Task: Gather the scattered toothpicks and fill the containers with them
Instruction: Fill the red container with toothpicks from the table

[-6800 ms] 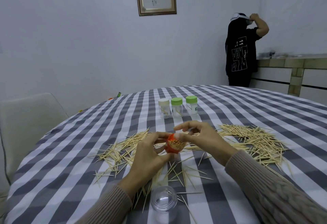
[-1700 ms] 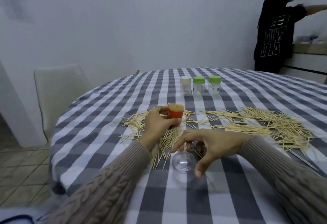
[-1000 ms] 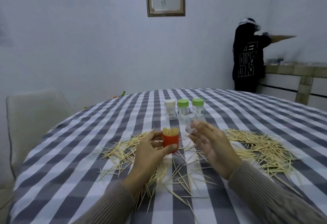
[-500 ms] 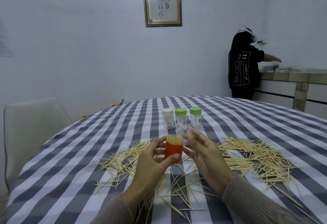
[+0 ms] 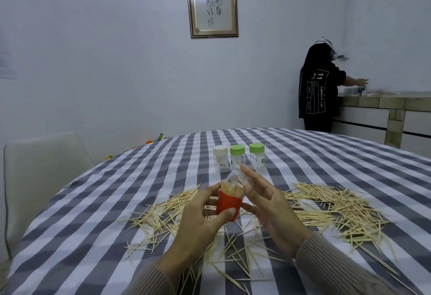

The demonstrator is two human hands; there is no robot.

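Observation:
My left hand [image 5: 198,222] grips a small red container [image 5: 227,205] packed with upright toothpicks, held above the table. My right hand [image 5: 268,203] holds a clear plastic cap [image 5: 236,178] tilted over the toothpick tops, its fingers against the cap's right side. Loose toothpicks lie in a left heap [image 5: 163,210], a bigger right heap [image 5: 335,208] and a scatter [image 5: 235,257] below my hands. Three closed containers stand further back: one with a white lid [image 5: 220,158] and two with green lids [image 5: 237,157] [image 5: 257,156].
The round table wears a grey and white checked cloth [image 5: 98,201]. A pale chair [image 5: 39,178] stands at its left. A person in black [image 5: 318,89] works at a counter [image 5: 384,108] in the far right corner. A framed picture [image 5: 212,7] hangs on the wall.
My right hand picked the clear cap off the table near me, lifted it and brought it over the red container. My left hand raised the container slightly.

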